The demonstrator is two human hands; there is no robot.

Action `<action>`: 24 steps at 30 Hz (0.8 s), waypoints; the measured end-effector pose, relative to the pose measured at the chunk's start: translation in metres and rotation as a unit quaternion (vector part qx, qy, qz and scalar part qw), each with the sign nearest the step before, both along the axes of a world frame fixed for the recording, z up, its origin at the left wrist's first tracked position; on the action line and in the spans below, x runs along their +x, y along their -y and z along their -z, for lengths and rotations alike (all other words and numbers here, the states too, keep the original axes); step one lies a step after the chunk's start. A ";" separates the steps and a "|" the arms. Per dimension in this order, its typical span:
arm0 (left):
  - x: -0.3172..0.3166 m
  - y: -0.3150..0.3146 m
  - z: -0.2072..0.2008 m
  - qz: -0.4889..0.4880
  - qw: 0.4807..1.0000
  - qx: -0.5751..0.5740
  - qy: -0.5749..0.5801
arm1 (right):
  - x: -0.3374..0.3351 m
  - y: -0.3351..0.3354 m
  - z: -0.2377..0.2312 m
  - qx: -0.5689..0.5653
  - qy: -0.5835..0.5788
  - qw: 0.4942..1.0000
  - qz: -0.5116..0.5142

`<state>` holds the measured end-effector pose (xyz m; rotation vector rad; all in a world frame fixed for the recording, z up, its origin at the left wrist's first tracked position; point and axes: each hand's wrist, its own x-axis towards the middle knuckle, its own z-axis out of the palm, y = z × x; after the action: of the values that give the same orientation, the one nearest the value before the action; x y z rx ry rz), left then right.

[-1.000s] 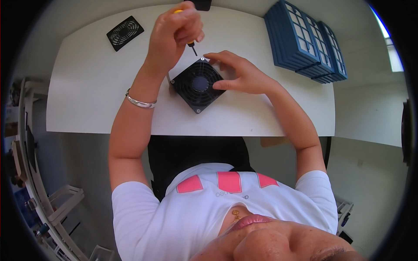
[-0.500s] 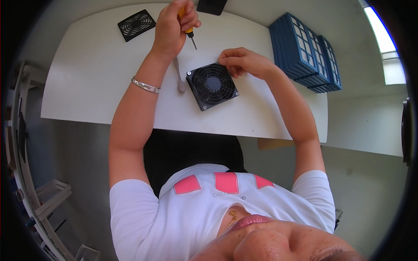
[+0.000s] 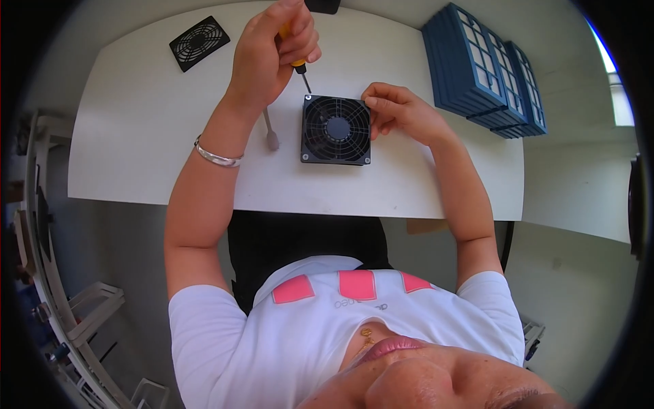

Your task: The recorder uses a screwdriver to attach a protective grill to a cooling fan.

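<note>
A square black cooling fan (image 3: 337,128) with a round grille lies on the white table, its sides nearly in line with the table's front edge. Screws show at several of its corners. My left hand (image 3: 276,51) is closed round the yellow-and-black handle of a screwdriver (image 3: 300,69). Its thin shaft slants down, the tip close to the screw at the fan's far left corner; whether they touch I cannot tell. Thumb and fingers of my right hand (image 3: 402,112) pinch the fan's far right corner. Left of the fan lies a thin grey tool with a rounded end (image 3: 272,140).
A loose black fan grille (image 3: 199,42) lies at the far left of the white table (image 3: 136,150). Stacked blue frames with white panels (image 3: 470,75) stand at the far right. A dark flat object (image 3: 323,5) sits at the back edge. Shelving (image 3: 85,320) stands at left.
My right hand has turned the fan clockwise, so it sits square to me. The screwdriver tip has come nearer, down to the fan's far left corner. The view has shifted slightly.
</note>
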<state>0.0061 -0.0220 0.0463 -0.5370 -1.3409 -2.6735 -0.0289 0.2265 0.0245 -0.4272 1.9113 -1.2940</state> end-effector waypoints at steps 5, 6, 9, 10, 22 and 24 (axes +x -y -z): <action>0.004 0.000 -0.004 -0.010 0.999 -0.024 0.027 | 0.001 0.000 0.000 0.001 -0.005 1.000 0.002; 0.002 0.001 -0.003 -0.002 1.000 -0.019 0.008 | 0.001 0.000 0.000 0.004 -0.009 1.000 -0.001; 0.006 -0.004 -0.008 0.000 0.999 -0.032 0.015 | 0.002 0.001 0.000 0.008 -0.015 1.000 -0.004; 0.008 -0.005 -0.012 -0.007 0.998 -0.047 0.040 | 0.002 0.001 0.000 0.012 -0.018 1.000 -0.006; -0.001 0.000 0.002 0.007 0.998 -0.057 -0.015 | 0.002 0.002 0.002 0.003 -0.032 0.999 -0.012; -0.001 -0.001 0.005 0.011 0.999 -0.048 -0.020 | 0.003 0.002 0.000 0.001 -0.027 0.999 -0.017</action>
<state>0.0056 -0.0208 0.0413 -0.6148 -1.4677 -2.6119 -0.0257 0.2241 0.0243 -0.4967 1.9427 -1.2693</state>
